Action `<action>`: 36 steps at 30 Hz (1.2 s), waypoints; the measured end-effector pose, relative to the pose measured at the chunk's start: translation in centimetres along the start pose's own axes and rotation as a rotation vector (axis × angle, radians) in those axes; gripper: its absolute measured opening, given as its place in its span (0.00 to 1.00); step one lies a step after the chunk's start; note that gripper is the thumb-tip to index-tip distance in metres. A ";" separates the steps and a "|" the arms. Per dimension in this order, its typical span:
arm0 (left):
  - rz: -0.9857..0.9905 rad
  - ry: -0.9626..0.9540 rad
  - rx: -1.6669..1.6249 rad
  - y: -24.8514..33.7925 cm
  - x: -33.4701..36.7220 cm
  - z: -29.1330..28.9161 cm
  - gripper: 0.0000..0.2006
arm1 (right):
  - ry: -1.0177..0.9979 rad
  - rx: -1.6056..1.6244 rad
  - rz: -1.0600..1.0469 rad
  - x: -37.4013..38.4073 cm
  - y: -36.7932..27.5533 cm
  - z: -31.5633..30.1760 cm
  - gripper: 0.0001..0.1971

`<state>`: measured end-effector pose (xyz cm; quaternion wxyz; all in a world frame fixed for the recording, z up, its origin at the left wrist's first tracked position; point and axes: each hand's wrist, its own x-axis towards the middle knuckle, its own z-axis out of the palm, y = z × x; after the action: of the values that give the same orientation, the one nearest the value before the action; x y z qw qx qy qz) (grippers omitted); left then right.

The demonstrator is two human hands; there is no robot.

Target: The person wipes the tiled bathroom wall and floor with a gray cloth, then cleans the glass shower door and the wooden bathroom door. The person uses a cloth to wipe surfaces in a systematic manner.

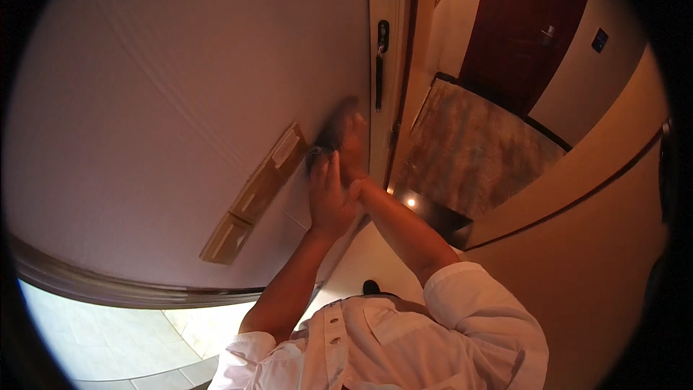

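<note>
My left hand [330, 206] is raised in front of a large pale door-like panel [195, 87], its fingers stretched upward. The fingertips come close to a small dark fitting or object [315, 156] whose kind I cannot make out. Just beyond and to the right, my right hand [352, 146] rises beside the panel's right edge, fingers extended and slightly blurred. The left thumb lies against or very near the right wrist. A dark patch [336, 124] shows left of the right fingers; whether it is shadow or an object I cannot tell.
Brown tape-like strips [249, 202] cross the panel. Right of it, a cream upright carries a black lever handle [379, 79]. A doorway shows brown mottled floor [469, 152] and a dark red door [523, 29]. Pale tiles [108, 336] lie below left, and a curved wooden surface [577, 245] stands at right.
</note>
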<state>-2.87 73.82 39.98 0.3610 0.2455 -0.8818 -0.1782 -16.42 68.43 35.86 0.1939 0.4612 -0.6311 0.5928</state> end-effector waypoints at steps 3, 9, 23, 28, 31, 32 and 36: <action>0.011 -0.069 -0.006 -0.5 1.8 2.2 0.37 | -0.139 -0.035 0.136 0.4 3.1 -0.1 0.26; 0.034 -0.049 0.116 0.4 3.3 3.8 0.38 | -0.227 0.337 0.322 -0.1 6.7 -0.2 0.27; 0.235 0.428 0.213 6.6 8.2 -4.8 0.37 | 0.230 0.110 -0.366 15.4 -9.1 -2.4 0.32; 0.237 0.339 0.236 6.5 10.6 -4.8 0.37 | 0.322 0.136 -0.265 16.8 -7.4 -1.4 0.29; 0.211 0.225 0.237 6.4 11.0 -3.8 0.37 | 0.257 0.102 -0.045 15.7 -4.9 -1.1 0.28; 0.191 0.183 0.204 6.4 10.7 -3.5 0.38 | 0.213 0.082 0.029 15.2 -4.3 -1.2 0.28; 0.140 0.195 0.258 7.0 9.2 -3.7 0.38 | 0.197 0.111 -0.052 14.2 -4.6 -2.0 0.33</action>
<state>-7.96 73.87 50.98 0.4220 0.2440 -0.8731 -0.0133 -20.33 65.85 50.14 0.2444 0.4269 -0.5631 0.6641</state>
